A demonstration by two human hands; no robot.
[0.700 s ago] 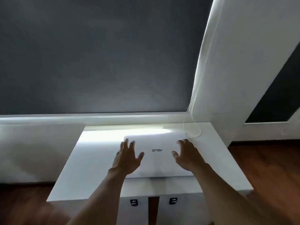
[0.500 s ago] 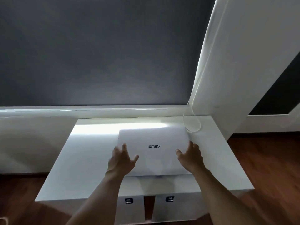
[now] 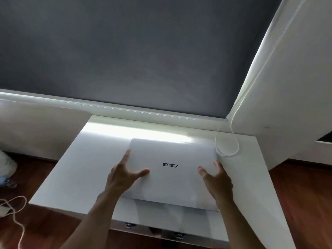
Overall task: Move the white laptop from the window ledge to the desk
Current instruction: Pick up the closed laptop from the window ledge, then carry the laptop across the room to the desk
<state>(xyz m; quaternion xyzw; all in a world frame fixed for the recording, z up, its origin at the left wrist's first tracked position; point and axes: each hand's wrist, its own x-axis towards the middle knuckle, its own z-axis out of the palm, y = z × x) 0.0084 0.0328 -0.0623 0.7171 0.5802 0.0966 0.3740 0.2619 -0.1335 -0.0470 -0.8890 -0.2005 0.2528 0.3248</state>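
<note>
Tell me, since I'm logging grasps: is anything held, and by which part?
The closed white laptop is gripped by both hands at its side edges: left hand on the left edge, right hand on the right, thumbs on the lid.

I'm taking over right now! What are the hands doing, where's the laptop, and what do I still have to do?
Left hand: gripping the left edge of the white laptop, thumb on the lid.
Right hand: gripping the right edge, thumb on the lid.
Laptop: closed, logo facing away, over the white ledge; its near edge looks slightly raised.
Blind cord loops beside the laptop's far right corner; mind it.
Done: both hands have hold.
Left: lift it, carry it to the desk, which is not in view.
</note>
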